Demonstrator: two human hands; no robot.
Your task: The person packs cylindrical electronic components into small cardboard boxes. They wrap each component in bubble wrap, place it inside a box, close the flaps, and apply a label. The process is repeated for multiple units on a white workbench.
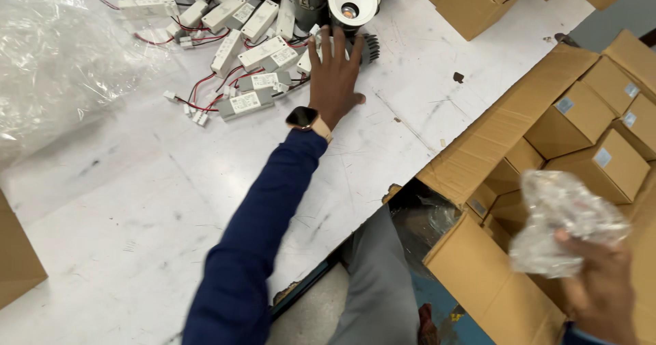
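The left hand (333, 78) stretches far across the white table (137, 201) with its fingers spread flat; the fingertips touch a round white lamp (352, 4) at the edge of a heap; it presses on the lamp but does not grip it; small white boxes with red wires (246, 51) lie just beside the hand; a dark watch (301, 118) sits on the wrist above a blue sleeve (260, 235); the right hand (601, 290) is closed around a crumpled clear plastic bag (564, 222), low at the right, over a big open cardboard box (478, 147) full of small brown boxes (601, 164).
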